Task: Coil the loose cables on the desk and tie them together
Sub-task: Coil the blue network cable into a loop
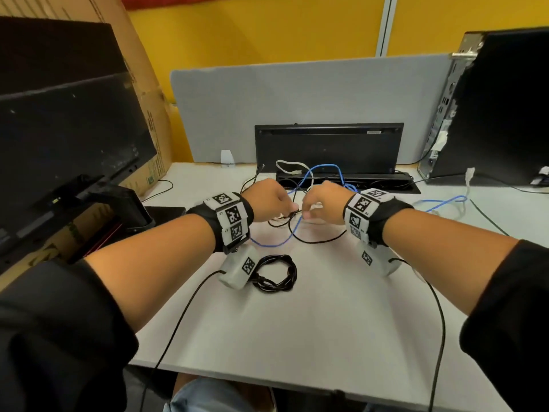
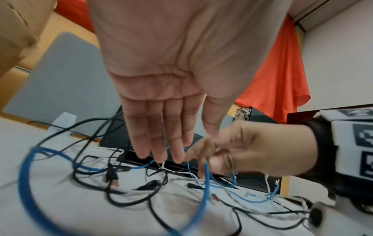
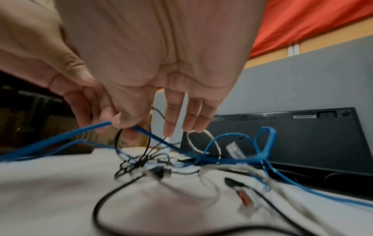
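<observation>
I see a dark monitor (image 1: 68,120) at nine o'clock and a computer tower (image 1: 493,114) at three, on the white desk (image 1: 326,322). At twelve, a raised black cable-tray lid (image 1: 328,147) backs the tangle of loose cables (image 1: 297,230). A coiled black cable (image 1: 277,273) lies nearer me. My right hand (image 3: 141,71) pinches the blue cable (image 3: 60,140); my left hand (image 2: 171,79) hangs with straight fingers, holding nothing. Motion blur muddles the tangle.

Matt white desk (image 1: 326,307), cardboard box (image 1: 142,84)
</observation>
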{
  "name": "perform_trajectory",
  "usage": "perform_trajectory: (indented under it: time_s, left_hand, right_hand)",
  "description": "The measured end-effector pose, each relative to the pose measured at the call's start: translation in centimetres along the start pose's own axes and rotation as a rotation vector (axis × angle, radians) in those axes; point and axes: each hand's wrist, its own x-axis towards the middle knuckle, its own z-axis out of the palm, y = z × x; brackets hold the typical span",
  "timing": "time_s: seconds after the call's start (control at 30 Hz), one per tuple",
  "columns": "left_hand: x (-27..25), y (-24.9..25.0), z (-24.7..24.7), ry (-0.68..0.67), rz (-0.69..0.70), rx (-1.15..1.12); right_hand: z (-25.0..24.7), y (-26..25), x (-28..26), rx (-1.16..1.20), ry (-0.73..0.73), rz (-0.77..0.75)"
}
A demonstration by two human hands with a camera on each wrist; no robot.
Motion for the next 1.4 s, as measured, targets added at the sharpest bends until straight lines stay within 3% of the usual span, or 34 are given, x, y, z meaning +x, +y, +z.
perform_trajectory:
  time_s: [0.07,0.23,0.5,0.77,0.87,1.07,1.27,1.4]
  left_hand:
    - [1.0,1.0,-0.3,-0.010,0.064,-0.038]
    - [3.4,2.5,-3.3,0.002,0.092,-0.475]
    - [6.2,3.9,-8.6,0.205,0.250,-0.251]
    - [7.9,5.6,-9.8,0.272,0.238,-0.219]
    - [8.5,7.5,-10.3,0.355,0.265,-0.239]
    - [9.4,11.8,-12.1,0.525,0.411,-0.210]
    - [9.8,15.7,-11.5,0.484,0.513,-0.117]
    - [9.9,16.7,-10.6,0.426,0.558,-0.151]
  right_hand:
    - [-2.1,0.5,-0.1,0.133,0.123,-0.005]
    - [-7.8,2.9,-0.6,0.354,0.424,0.050]
    - [-13.6,8.4,-3.4,0.394,0.703,0.215]
    - [-15.2,13.2,-7.2,0.406,0.970,0.406]
    - [-15.2,13.8,-8.2,0.393,0.972,0.445]
    - [-15.8,11.5,-8.6,0.327,0.697,0.504]
    - [-18.8,5.3,-6.9,0.366,0.749,0.270]
    - [-19.8,3.4,-5.5,0.174,0.699,0.200]
